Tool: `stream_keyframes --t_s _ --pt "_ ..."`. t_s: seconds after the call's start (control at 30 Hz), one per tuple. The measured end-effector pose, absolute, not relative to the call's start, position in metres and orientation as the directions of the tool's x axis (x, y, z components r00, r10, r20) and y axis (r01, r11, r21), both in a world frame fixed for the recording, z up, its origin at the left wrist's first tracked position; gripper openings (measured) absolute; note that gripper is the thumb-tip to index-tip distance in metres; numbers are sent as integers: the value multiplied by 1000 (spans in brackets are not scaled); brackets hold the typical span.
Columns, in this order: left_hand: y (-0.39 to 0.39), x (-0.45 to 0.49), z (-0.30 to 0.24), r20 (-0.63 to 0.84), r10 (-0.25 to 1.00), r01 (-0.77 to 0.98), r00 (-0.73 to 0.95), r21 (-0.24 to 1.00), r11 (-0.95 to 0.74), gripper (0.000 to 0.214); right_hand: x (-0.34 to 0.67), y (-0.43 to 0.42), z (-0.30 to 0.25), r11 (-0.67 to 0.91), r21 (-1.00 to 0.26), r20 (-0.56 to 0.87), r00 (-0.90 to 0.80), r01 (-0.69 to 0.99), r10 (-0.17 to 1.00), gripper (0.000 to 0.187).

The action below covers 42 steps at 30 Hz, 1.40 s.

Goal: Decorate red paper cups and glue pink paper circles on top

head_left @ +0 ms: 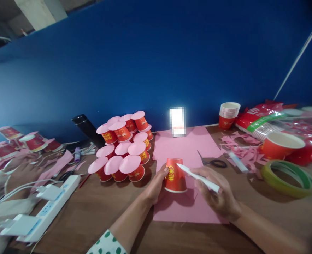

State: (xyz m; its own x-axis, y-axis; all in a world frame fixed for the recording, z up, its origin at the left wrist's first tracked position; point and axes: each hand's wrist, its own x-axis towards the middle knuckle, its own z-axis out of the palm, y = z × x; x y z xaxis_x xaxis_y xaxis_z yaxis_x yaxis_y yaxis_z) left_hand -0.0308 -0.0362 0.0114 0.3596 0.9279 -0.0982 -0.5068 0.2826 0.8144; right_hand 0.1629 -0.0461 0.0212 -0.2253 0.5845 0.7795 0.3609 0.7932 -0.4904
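Observation:
A red paper cup [175, 175] stands upside down on a pink paper sheet [183, 144] in the middle of the wooden table. My left hand [157, 185] is wrapped around the cup's left side. My right hand [215, 192] is closed on a white pen [198, 177], whose tip touches the cup's upper right edge.
A pile of red cups with pink paper discs [124, 148] lies left of the sheet. Black scissors [214, 162], pink scraps [237, 144], a green tape roll [288, 176], stacked cups [228, 114], an open red cup [280, 144] and a cup bag [277, 120] sit right. A power strip [47, 206] lies left.

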Motion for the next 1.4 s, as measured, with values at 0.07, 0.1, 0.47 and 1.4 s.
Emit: stream_keyframes --t_s 0.07,0.1,0.47,1.4 --pt "-36 -32 10 -119 928 -519 352 801 299 34 163 -46 21 796 -486 781 -229 361 580 24" --pt "-36 -32 10 -127 929 -524 347 796 304 35 163 -45 21 798 -484 782 -230 360 579 25" --pt "-37 -31 13 -97 930 -510 355 814 280 38 163 -45 21 786 -509 777 -207 352 595 23" --pt "-35 -33 13 -252 917 -571 309 722 391 32 162 -45 19 800 -485 777 -246 352 579 30"
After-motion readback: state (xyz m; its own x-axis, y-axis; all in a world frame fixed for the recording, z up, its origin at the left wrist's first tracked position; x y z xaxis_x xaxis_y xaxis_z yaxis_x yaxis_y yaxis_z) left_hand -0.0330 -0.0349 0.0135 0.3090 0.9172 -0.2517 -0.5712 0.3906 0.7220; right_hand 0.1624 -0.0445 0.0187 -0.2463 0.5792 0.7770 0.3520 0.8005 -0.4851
